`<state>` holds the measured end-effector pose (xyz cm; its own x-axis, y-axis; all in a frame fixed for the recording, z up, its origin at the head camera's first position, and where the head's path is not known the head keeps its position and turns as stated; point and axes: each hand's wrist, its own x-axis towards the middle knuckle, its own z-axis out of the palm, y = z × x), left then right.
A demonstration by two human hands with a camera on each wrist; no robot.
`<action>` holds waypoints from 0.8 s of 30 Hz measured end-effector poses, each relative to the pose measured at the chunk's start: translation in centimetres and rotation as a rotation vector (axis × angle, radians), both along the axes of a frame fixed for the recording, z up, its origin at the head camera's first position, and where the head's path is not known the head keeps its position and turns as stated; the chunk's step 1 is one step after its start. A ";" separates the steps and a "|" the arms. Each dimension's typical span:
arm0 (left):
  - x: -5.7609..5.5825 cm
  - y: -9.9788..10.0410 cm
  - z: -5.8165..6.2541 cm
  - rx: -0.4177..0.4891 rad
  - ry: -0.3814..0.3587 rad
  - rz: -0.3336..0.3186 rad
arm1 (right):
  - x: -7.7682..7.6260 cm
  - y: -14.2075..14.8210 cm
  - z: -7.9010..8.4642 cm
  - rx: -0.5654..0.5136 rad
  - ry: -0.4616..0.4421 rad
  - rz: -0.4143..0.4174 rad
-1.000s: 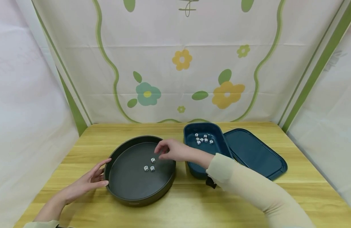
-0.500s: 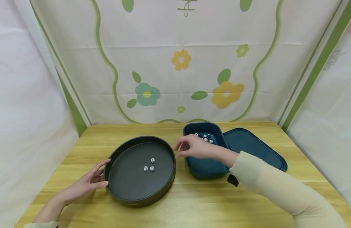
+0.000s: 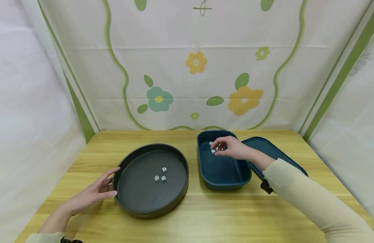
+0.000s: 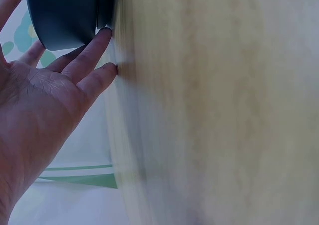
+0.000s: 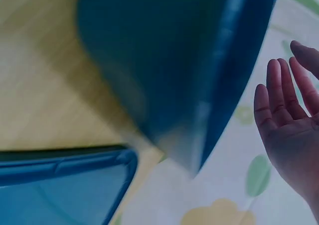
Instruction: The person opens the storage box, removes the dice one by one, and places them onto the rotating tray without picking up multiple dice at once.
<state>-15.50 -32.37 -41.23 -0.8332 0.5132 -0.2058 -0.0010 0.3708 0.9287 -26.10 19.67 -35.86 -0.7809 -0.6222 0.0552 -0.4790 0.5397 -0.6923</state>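
Observation:
Three white dice with dark pips lie together in the round dark pan. Beside the pan's left wall is my left hand, its thumb and fingertips touching the rim and side. The left wrist view has this hand's fingers nearly straight against the dark wall. My right hand hovers over the deep blue container, fingers loosely bent and holding nothing. Several more dice sit at the container's far end, partly hidden by that hand. In the right wrist view, the right hand is above the container's rim.
A flat blue lid lies right of the container, partly behind the right forearm. All of it stands on a wood-grain table. A white cloth with printed flowers hangs behind the table, with more white cloth at both sides.
My right hand has moved right, from above the pan to above the dice in the blue container. The left hand and the three dice in the pan have stayed put.

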 end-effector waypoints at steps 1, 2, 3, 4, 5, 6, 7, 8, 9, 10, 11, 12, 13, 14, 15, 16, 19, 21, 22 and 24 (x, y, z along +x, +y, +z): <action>0.0 0.0 0.0 -0.001 0.001 -0.001 | -0.3 0.4 -0.3 -0.001 -0.006 -0.013; 0.0 0.0 0.0 -0.003 0.000 -0.002 | -0.5 0.7 -0.6 -0.002 -0.009 -0.026; 0.0 0.0 0.0 -0.004 0.001 -0.004 | -0.8 0.9 -0.9 0.000 -0.009 -0.036; 0.0 0.0 0.0 -0.005 0.004 -0.004 | -1.0 1.1 -1.2 0.005 -0.012 -0.048; 0.0 0.0 0.0 -0.006 0.006 -0.005 | -1.2 1.2 -1.5 0.011 -0.015 -0.058; 0.0 0.0 0.0 -0.007 0.008 -0.006 | -1.4 1.3 -1.8 0.021 -0.012 -0.066; 0.0 0.0 0.0 -0.008 0.011 -0.005 | -1.5 1.4 -2.1 0.031 -0.011 -0.072; -0.1 0.0 0.0 -0.010 0.007 -0.001 | -1.7 1.4 -2.4 0.042 -0.008 -0.070; -0.1 0.0 0.0 -0.011 0.010 -0.001 | -1.8 1.3 -2.7 0.056 -0.004 -0.065; -0.1 0.0 0.0 -0.012 0.011 -0.001 | -1.8 1.3 -2.9 0.069 -0.001 -0.060; -0.1 0.0 -0.1 -0.016 0.006 0.004 | -1.9 1.2 -3.2 0.079 0.000 -0.052; -0.1 0.0 -0.1 -0.018 0.006 0.004 | -2.0 1.2 -3.4 0.086 -0.001 -0.045; -0.1 0.0 -0.1 -0.020 0.006 0.003 | -2.0 1.1 -3.6 0.091 -0.004 -0.039; -0.1 0.0 -0.1 -0.020 0.004 0.003 | -2.1 1.1 -3.7 0.097 -0.003 -0.034; -0.1 0.0 -0.2 -0.019 0.007 -0.001 | -2.1 1.0 -3.9 0.102 -0.007 -0.035; -0.1 -0.1 -0.2 -0.017 0.004 0.000 | -2.2 1.0 -4.0 0.104 -0.010 -0.035; -0.1 -0.1 -0.2 -0.009 0.002 -0.004 | -2.5 0.8 -4.4 0.120 -0.008 -0.032; -0.1 0.0 -0.1 0.000 -0.003 -0.002 | -2.7 0.7 -4.6 0.128 -0.011 -0.034; -0.1 0.0 -0.1 0.006 -0.006 -0.002 | -2.8 0.6 -4.7 0.132 -0.008 -0.034; 0.0 0.0 -0.1 0.014 -0.009 0.000 | -3.0 0.5 -4.8 0.138 -0.006 -0.038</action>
